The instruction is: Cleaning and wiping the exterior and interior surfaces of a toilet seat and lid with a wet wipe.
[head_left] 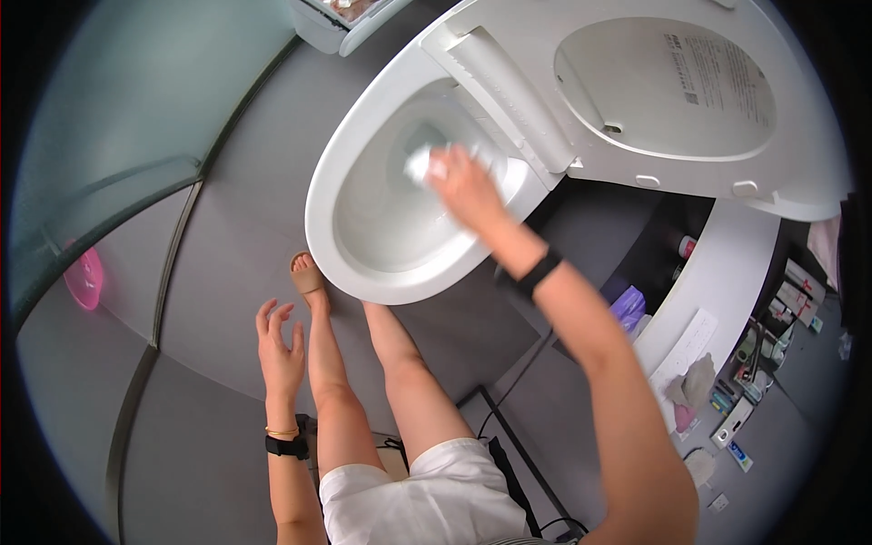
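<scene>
Over the bowl of a white toilet (325,195), my right hand (466,189) is closed around a crumpled white tissue (419,165). Motion blurs both the fingers and the tissue, and I cannot tell whether it touches the bowl. The seat (654,171) and lid stand raised at the right, with a printed label on the lid. Lower left, my left hand (282,350) hangs beside my leg with its fingers apart and holds nothing.
A frosted glass panel (118,100) fills the left side, with a pink basin (84,277) near its lower edge. At the right stands a white counter (727,263), with a purple packet (628,307) beside it and toiletries (740,363) beyond. A white bin (318,25) is at the top.
</scene>
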Demonstrator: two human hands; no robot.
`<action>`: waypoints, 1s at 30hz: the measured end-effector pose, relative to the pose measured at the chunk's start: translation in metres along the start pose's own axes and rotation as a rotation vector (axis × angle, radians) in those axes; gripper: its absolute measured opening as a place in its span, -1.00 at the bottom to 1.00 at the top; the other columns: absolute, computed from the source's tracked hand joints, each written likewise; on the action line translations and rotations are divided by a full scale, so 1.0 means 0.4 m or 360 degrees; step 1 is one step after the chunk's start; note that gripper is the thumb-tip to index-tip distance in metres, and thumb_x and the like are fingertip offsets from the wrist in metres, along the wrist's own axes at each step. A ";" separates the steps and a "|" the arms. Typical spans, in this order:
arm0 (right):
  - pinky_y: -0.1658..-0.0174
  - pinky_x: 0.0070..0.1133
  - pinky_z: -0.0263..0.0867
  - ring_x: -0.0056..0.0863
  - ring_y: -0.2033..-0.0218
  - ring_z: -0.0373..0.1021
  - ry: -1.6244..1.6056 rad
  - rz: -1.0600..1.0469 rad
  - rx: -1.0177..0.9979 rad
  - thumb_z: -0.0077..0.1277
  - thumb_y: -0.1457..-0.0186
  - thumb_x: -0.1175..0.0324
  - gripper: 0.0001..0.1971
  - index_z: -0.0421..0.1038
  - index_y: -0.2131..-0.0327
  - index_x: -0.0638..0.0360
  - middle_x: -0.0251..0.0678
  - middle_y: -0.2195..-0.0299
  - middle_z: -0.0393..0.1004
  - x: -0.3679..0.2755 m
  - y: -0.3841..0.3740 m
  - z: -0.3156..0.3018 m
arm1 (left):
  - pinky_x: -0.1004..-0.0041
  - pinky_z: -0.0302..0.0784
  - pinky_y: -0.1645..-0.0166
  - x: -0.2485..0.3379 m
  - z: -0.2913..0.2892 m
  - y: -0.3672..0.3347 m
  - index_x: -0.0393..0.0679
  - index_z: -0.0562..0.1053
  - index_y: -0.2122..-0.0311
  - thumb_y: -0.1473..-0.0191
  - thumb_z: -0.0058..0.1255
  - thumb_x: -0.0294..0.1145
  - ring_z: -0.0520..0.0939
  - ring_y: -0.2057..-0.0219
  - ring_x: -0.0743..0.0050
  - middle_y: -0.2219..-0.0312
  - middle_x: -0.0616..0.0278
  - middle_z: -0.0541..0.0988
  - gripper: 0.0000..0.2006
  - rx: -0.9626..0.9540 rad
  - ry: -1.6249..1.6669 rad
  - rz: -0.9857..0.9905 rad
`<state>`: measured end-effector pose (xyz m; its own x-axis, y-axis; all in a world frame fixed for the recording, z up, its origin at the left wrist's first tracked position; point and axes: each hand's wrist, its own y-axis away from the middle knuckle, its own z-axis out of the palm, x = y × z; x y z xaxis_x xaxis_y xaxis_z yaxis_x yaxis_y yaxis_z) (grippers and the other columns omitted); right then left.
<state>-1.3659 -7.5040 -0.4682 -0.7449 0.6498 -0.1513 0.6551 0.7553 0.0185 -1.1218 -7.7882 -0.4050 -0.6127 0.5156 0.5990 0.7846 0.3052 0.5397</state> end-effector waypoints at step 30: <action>0.17 -0.50 0.32 -0.43 0.21 0.27 0.0482 -0.0034 -0.0051 -0.06 0.17 0.57 -0.42 0.25 -0.04 0.06 -0.51 0.00 0.25 0.297 -0.017 -0.053 | 0.36 0.40 0.04 -0.113 -0.050 0.052 -0.18 0.36 0.05 -0.08 -0.05 -0.51 0.50 0.17 0.30 -0.03 0.13 0.30 -0.71 0.0138 0.0102 -0.0147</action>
<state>-1.4616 -7.4302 -0.4653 -0.7655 0.6258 0.1495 0.6380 0.7684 0.0504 -1.0795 -7.8212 -0.4091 -0.6854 0.4307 0.5871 0.7281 0.4183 0.5431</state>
